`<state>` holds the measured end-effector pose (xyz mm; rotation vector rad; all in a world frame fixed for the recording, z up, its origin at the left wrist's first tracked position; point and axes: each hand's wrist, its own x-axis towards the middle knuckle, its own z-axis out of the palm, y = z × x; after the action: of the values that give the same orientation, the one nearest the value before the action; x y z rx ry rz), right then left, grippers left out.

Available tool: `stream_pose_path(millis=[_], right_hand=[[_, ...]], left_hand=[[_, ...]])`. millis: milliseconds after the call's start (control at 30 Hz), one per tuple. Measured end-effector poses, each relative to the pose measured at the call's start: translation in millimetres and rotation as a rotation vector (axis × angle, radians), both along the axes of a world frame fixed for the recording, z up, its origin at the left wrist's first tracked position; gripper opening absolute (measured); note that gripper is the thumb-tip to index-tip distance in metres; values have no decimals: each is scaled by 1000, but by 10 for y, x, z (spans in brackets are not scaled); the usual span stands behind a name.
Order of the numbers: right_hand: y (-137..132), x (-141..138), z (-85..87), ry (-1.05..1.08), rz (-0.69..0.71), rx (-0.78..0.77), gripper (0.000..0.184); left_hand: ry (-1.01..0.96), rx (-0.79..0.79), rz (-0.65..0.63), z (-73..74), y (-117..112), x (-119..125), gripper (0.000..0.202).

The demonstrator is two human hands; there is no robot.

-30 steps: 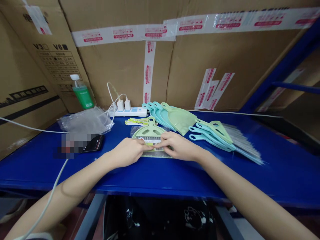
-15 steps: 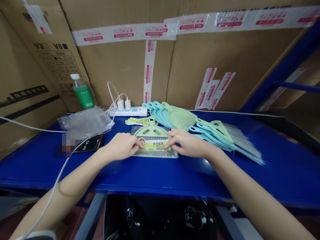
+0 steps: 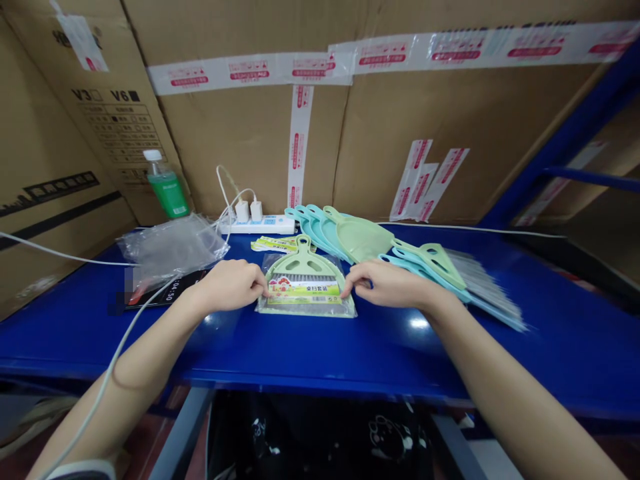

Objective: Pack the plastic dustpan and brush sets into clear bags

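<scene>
A bagged dustpan and brush set lies flat on the blue table in front of me. Its pale green dustpan (image 3: 305, 249) has a grey-bristled brush (image 3: 306, 277) over it. A yellow-green printed label (image 3: 313, 291) runs across the clear plastic bag (image 3: 300, 309). At the label's left end, my left hand (image 3: 233, 285) touches with a fingertip, its other fingers loosely curled. My right hand (image 3: 387, 283) has its index fingertip at the label's right end, with a gap between its bent fingers. Neither hand grips anything.
Stacked blue and green dustpans (image 3: 363, 239) and several brushes (image 3: 440, 277) lie right. Spare labels (image 3: 275, 244) are behind the set. Left are clear bags (image 3: 173, 250), a phone (image 3: 175, 290), a green bottle (image 3: 169, 193), and a power strip (image 3: 275, 225). A white cable (image 3: 107, 387) crosses my left forearm.
My hands have moved apart, from the label's middle out to its two ends. More of the label and both sides of the dustpan now show.
</scene>
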<state>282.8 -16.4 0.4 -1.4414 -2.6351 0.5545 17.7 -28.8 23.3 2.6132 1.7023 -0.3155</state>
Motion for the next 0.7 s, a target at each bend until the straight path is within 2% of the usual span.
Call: stream_pose_path(millis=[233, 400, 567, 700], right_hand=[[-80, -116, -16, -26, -9, 38, 16], [-78, -191, -127, -10, -71, 30, 22], [-41, -198, -185, 46, -130, 27, 24], [-11, -172, -216, 89, -122, 33, 23]], left_hand=[[44, 56, -13, -76, 9, 41, 32], [147, 75, -68, -163, -17, 114, 40], [166, 82, -47, -183, -30, 138, 29], [151, 82, -28, -185, -9, 127, 27]])
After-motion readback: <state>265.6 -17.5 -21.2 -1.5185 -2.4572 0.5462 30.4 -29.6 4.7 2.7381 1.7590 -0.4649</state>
